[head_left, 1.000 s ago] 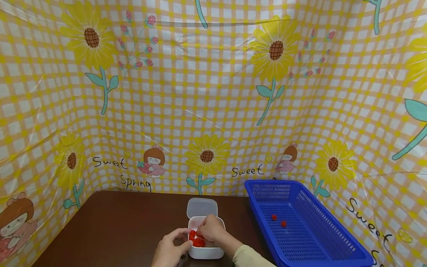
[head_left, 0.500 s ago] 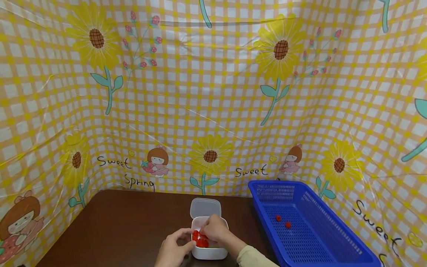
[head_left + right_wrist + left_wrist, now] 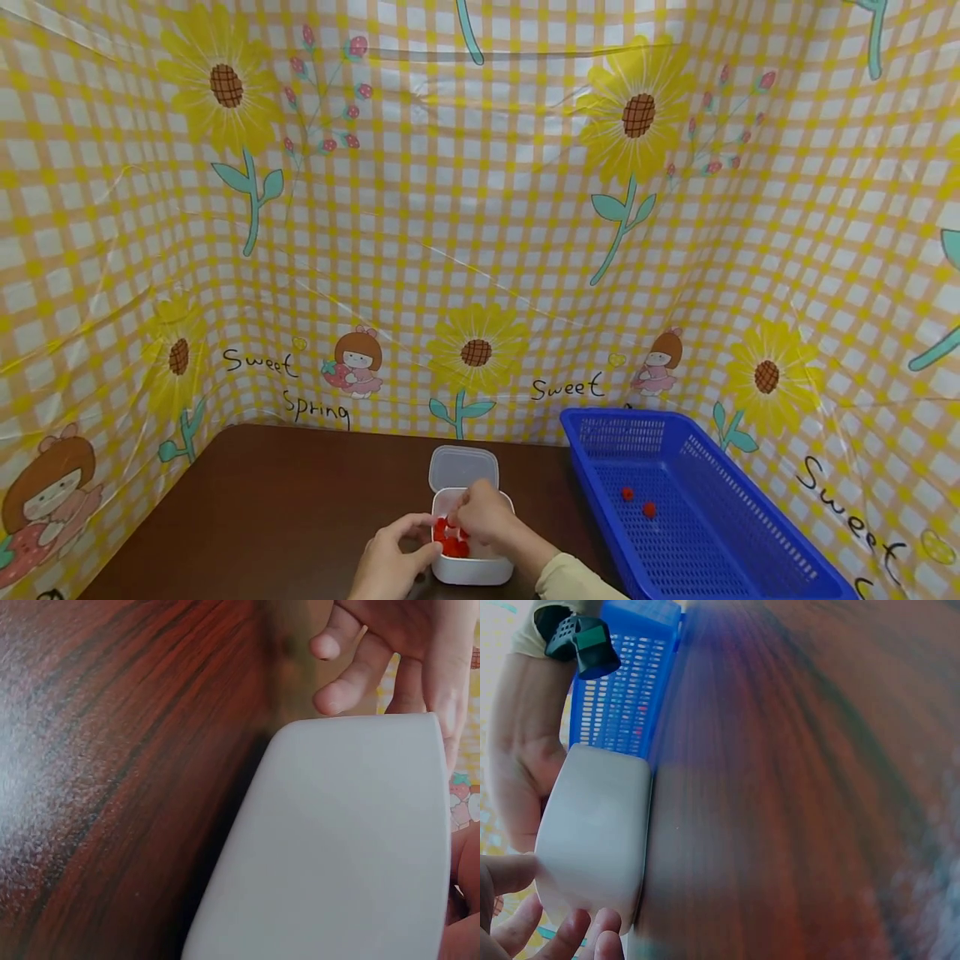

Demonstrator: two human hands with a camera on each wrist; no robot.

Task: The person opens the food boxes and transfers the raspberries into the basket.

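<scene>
- touching the left side of a white, round-cornered plastic box (image 3: 472, 572): one left hand (image 3: 393, 554), bare, thumb and fingers spread apart and lightly bent, not wrapped round the box.
- one right hand (image 3: 487, 517), bare, fingers bent downward inside the box; fingertips hidden, so whether they pinch anything cannot be told.
- several small bright-red pieces (image 3: 453, 547), clustered at the left and near end of the box, beside the right fingers; exact count unclear.
- one translucent, round-cornered lid (image 3: 463, 469), off the box opening, at its far edge.
- one blue perforated plastic basket (image 3: 675, 542), long and rectangular, right of the box and apart from it.
- two small red items (image 3: 649, 509), on the basket floor, near each other.
- one dark brown wood-grain table (image 3: 300, 500), under box and basket.
- one pale yellow sleeve (image 3: 573, 579), on the right arm.
</scene>
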